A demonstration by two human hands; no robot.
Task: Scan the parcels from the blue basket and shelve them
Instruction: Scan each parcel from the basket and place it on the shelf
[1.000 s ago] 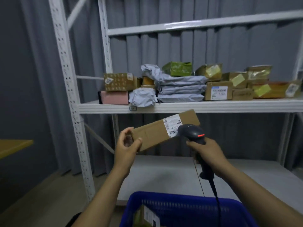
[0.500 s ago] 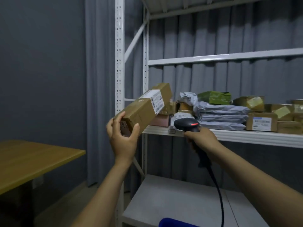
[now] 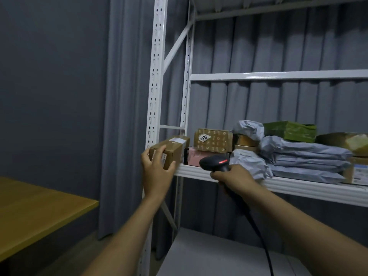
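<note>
White shelf (image 3: 195, 173), patterned box (image 3: 218, 144) stickered "220"

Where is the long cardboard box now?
Head view, centre-left: the cardboard box lies at the left end of the shelf, beside the pink box, its near end gripped by the left hand.

- A plain dark grey wall (image 3: 49, 76) filled the left side.
- A grey pleated curtain (image 3: 123, 116) hung beside it, down to the floor, and ran on behind the rack.
- A white metal shelving rack (image 3: 156, 76) with perforated uprights and a diagonal brace stood before the curtain; its lowest pale grey board (image 3: 209, 255) lay near the floor.
- A yellow-brown wooden table top (image 3: 35, 212) jutted in from the lower left (only one corner showed).
- The brownish floor (image 3: 65, 261) lay in shadow.
- Light was dim, with a soft glint on one white crossbeam (image 3: 258, 75).
</note>
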